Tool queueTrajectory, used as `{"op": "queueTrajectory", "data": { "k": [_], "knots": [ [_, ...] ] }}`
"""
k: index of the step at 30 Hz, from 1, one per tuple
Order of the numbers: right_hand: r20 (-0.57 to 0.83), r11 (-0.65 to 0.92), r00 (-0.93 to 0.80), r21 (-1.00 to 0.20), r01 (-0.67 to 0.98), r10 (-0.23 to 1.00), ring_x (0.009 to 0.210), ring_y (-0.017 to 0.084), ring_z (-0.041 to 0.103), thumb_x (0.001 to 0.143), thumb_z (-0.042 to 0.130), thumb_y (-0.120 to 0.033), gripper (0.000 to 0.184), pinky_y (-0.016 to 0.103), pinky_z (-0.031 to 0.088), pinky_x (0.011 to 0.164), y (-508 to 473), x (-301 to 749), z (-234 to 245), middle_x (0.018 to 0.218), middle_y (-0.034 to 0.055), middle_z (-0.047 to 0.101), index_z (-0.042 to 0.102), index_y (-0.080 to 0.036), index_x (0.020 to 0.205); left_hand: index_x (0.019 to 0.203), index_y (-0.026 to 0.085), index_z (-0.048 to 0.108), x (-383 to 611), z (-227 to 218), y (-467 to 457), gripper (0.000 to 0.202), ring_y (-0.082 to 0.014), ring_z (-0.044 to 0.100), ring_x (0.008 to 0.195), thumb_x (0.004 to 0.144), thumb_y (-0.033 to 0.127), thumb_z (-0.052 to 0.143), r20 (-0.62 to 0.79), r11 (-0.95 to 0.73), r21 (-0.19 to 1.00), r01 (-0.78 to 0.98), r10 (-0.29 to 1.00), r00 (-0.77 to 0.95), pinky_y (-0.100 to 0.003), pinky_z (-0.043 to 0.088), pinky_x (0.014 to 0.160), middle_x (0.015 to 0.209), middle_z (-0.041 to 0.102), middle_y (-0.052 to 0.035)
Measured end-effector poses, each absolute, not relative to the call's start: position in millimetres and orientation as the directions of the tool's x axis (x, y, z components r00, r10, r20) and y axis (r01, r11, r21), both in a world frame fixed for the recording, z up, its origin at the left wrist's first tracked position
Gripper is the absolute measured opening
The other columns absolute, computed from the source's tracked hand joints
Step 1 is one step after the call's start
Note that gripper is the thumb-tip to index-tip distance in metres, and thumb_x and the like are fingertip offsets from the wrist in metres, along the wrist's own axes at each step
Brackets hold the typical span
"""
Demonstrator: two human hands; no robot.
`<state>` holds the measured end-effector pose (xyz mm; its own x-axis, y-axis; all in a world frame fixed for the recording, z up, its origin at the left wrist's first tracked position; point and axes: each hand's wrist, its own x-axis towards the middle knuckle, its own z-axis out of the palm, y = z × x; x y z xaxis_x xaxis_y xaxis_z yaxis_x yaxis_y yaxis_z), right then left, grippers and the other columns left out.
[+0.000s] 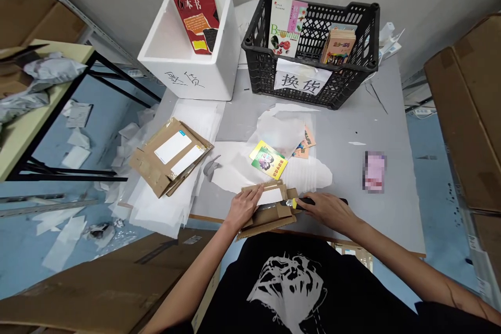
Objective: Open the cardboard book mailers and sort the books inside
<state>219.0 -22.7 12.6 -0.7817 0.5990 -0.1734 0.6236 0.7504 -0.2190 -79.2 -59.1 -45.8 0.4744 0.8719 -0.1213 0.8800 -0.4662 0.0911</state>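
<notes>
i'm standing at a grey table top (354,219) in a storeroom with a blue floor (442,193), big brown cardboard boxes (469,115) to my right, and a side table (35,99) with crumpled grey plastic bags (47,75) to my left. torn white packing paper (274,135) lies across the table and scraps of it are on the floor

my left hand (245,206) is open, lying flat on one cardboard mailer (270,217) at the near edge of the table. my right hand (326,211) is closed around one box cutter (313,202), black-handled with a yellow tip, and the tip is right at the mailer

to the left of my hands lies a pile of flattened mailers (170,156), at least two. further up stands one white foam box (188,75) holding two books (193,18), and beside it one black plastic crate (352,88) with one paper label (303,77) and two books (287,26) showing. one yellow and green booklet (268,159) and one orange booklet (305,143) lie on the paper, and one blurred pink thing (374,171) sits to the right
</notes>
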Motion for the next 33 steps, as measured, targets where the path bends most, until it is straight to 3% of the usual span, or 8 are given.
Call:
{"op": "queueTrajectory", "data": {
  "k": [9, 15, 22, 27, 29, 33],
  "knots": [
    [-0.179, 0.727, -0.763, -0.232, 0.646, 0.621, 0.079, 0.015, 0.058, 0.083, 0.044, -0.004, 0.051, 0.026, 0.04, 0.063, -31, 225, 9, 0.106, 0.0058, 0.062, 0.047, -0.031, 0.127, 0.136, 0.016, 0.043, -79, -52, -67, 0.052, -0.0178, 0.06, 0.103, 0.084, 0.01, 0.042, -0.026, -0.471, 0.102, 0.876, 0.879, 0.476, -0.029, 0.048, 0.084, 0.132, 0.054, -0.0093],
    [-0.201, 0.703, -0.747, -0.253, 0.665, 0.634, 0.081, 0.018, 0.06, 0.086, 0.045, -0.011, 0.046, 0.027, 0.043, 0.062, -37, 225, 11, 0.107, 0.0075, 0.062, 0.047, -0.029, 0.127, 0.136, 0.017, 0.043, -78, -55, -71, 0.052, -0.0175, 0.061, 0.103, 0.085, 0.01, 0.041, -0.011, -0.456, 0.088, 0.886, 0.889, 0.458, -0.029, 0.048, 0.087, 0.13, 0.056, -0.0091],
    [-0.19, 0.616, -0.678, -0.3, 0.728, 0.71, 0.08, 0.017, 0.061, 0.084, 0.04, -0.005, 0.053, 0.029, 0.044, 0.066, -52, 231, 13, 0.107, 0.0062, 0.063, 0.048, -0.032, 0.128, 0.136, 0.017, 0.043, -78, -58, -73, 0.051, -0.0167, 0.061, 0.103, 0.085, 0.01, 0.04, 0.008, -0.458, 0.072, 0.886, 0.888, 0.459, -0.028, 0.047, 0.087, 0.131, 0.056, -0.0088],
    [-0.253, 0.528, -0.535, -0.102, 0.843, 0.806, 0.056, 0.014, 0.054, 0.086, 0.042, -0.013, 0.043, 0.026, 0.035, 0.048, -16, 280, 25, 0.097, 0.0089, 0.063, 0.054, -0.03, 0.124, 0.135, 0.019, 0.044, -81, -60, -85, 0.055, -0.0163, 0.06, 0.104, 0.082, 0.005, 0.04, 0.053, -0.515, 0.063, 0.855, 0.857, 0.512, -0.029, 0.045, 0.09, 0.13, 0.056, -0.0066],
    [-0.243, 0.501, -0.492, -0.026, 0.865, 0.836, 0.057, 0.015, 0.054, 0.09, 0.043, -0.024, 0.038, 0.027, 0.033, 0.047, -2, 301, 29, 0.1, 0.0093, 0.062, 0.052, -0.031, 0.126, 0.136, 0.019, 0.044, -81, -60, -85, 0.056, -0.0169, 0.06, 0.103, 0.082, 0.004, 0.039, 0.051, -0.506, 0.065, 0.86, 0.863, 0.503, -0.03, 0.046, 0.088, 0.131, 0.056, -0.0064],
    [-0.202, 0.442, -0.435, -0.011, 0.897, 0.878, 0.074, 0.02, 0.059, 0.092, 0.04, -0.033, 0.041, 0.028, 0.04, 0.054, -1, 300, 6, 0.11, 0.0096, 0.059, 0.046, -0.03, 0.133, 0.136, 0.019, 0.044, -78, -58, -79, 0.056, -0.0179, 0.061, 0.1, 0.082, 0.005, 0.038, -0.007, -0.448, 0.074, 0.891, 0.893, 0.45, -0.031, 0.048, 0.086, 0.129, 0.057, -0.0087]
  ]
}}
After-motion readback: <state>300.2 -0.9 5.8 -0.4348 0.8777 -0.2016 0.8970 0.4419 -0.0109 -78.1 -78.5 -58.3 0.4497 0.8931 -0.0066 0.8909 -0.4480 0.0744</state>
